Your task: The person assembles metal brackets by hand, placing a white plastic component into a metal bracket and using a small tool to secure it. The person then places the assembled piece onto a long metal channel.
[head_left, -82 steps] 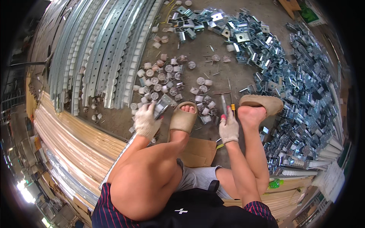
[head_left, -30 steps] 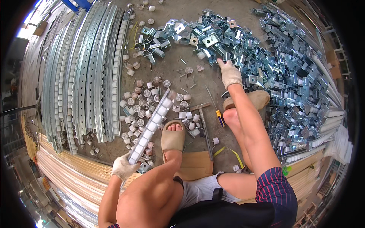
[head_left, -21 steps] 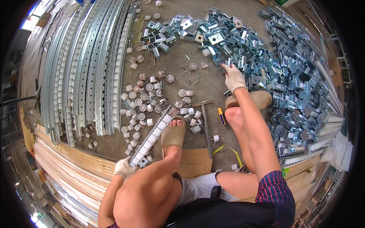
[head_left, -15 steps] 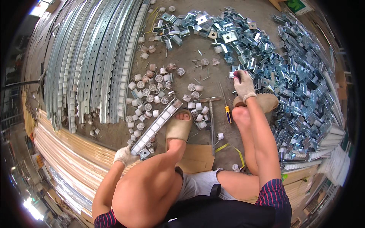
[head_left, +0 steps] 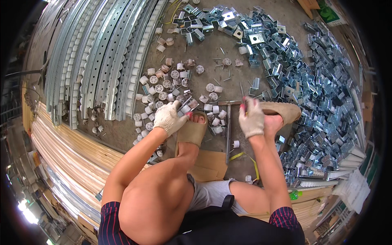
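Note:
My left hand [head_left: 169,118], in a white knit glove, is closed around the upper end of a metal roller rail [head_left: 187,108] beside my left sandal [head_left: 191,130]. The hand and forearm cover most of the rail. My gloved right hand [head_left: 251,118] is closed on a screwdriver [head_left: 241,90], its thin shaft pointing away from me and its handle mostly hidden in the fingers. A hammer [head_left: 228,132] lies on the floor between my feet. One bent metal bracket [head_left: 255,83] lies just beyond the right hand.
White rollers [head_left: 166,83] are scattered ahead of my left foot. A large heap of metal brackets [head_left: 302,87] curves around the right. Long metal rails [head_left: 100,61] lie at the far left, with wrapped lengths [head_left: 77,151] nearer. Cardboard [head_left: 208,165] and yellow strap [head_left: 256,165] lie close to me.
My right hand has left the bracket heap, come nearer and picked up the screwdriver from the floor. My left hand has moved from the rail's near end up to its far end.

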`<action>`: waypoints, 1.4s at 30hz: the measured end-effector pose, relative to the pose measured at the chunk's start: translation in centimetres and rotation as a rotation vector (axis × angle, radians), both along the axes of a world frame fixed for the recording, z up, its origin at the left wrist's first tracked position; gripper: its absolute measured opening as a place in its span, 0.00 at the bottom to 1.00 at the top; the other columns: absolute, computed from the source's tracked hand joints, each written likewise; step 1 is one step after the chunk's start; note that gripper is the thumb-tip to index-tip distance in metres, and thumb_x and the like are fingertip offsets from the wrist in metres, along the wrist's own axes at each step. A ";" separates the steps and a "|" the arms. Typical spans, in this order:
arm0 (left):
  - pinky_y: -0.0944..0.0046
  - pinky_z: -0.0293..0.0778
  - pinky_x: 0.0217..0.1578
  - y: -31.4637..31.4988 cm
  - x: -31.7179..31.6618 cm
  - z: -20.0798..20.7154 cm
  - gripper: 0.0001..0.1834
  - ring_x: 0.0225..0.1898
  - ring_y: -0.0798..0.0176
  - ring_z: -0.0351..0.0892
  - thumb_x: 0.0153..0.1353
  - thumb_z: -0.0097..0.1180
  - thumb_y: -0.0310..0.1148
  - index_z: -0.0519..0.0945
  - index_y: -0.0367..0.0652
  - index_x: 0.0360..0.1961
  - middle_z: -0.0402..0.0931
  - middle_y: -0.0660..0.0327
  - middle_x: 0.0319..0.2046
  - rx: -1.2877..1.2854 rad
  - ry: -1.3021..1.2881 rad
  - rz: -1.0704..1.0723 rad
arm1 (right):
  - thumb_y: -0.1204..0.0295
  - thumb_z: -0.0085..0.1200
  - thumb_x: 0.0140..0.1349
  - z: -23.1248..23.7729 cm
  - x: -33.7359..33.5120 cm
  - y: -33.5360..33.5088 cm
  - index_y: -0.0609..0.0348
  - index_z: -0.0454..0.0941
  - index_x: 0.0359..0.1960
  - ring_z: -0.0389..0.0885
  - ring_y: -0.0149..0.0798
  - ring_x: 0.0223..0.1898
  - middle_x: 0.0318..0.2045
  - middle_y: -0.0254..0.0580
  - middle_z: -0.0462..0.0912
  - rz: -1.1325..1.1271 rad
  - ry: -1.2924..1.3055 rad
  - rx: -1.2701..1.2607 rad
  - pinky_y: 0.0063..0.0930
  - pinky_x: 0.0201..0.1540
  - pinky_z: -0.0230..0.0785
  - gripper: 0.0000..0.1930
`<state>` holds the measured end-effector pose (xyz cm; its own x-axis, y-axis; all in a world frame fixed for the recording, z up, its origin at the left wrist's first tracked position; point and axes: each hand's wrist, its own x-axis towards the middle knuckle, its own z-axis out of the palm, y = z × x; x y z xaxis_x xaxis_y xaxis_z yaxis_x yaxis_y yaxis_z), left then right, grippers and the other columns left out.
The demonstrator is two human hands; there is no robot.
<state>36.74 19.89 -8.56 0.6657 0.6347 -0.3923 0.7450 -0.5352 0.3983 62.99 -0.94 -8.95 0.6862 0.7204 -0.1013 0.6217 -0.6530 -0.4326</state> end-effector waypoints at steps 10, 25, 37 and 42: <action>0.56 0.80 0.49 -1.7 0.9 -1.9 0.21 0.42 0.52 0.87 0.62 0.70 0.47 0.87 0.42 0.49 0.88 0.50 0.41 -0.051 -0.278 0.366 | 0.65 0.61 0.67 -3.0 -3.4 -0.4 0.59 0.73 0.60 0.87 0.54 0.52 0.50 0.51 0.83 0.144 -0.047 -0.639 0.49 0.50 0.83 0.22; 0.48 0.78 0.49 -1.8 1.6 -4.0 0.17 0.46 0.44 0.85 0.66 0.64 0.46 0.87 0.45 0.46 0.86 0.48 0.43 -0.111 -0.235 0.491 | 0.68 0.63 0.66 -2.8 -3.9 -2.0 0.61 0.67 0.70 0.81 0.61 0.60 0.61 0.63 0.73 -0.043 0.009 -0.361 0.51 0.59 0.79 0.32; 0.48 0.76 0.52 -2.5 3.1 -0.8 0.13 0.49 0.46 0.82 0.64 0.66 0.43 0.89 0.48 0.42 0.85 0.52 0.41 -0.102 -0.355 0.514 | 0.70 0.57 0.67 -3.3 -1.8 0.6 0.65 0.69 0.59 0.87 0.62 0.53 0.53 0.67 0.83 -0.081 0.084 -0.608 0.52 0.55 0.82 0.21; 0.50 0.77 0.53 -1.9 1.6 -4.5 0.21 0.50 0.45 0.83 0.60 0.71 0.49 0.89 0.43 0.45 0.86 0.49 0.45 -0.104 -0.343 0.559 | 0.69 0.55 0.66 0.0 -3.9 0.4 0.65 0.70 0.57 0.85 0.65 0.51 0.49 0.67 0.85 -0.036 0.131 -0.268 0.52 0.58 0.78 0.21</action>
<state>38.33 17.98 -13.03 0.3450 0.8912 -0.2944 0.7211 -0.0509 0.6910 59.08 -0.50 -8.94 0.6792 0.6315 -0.3740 0.5461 -0.7753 -0.3174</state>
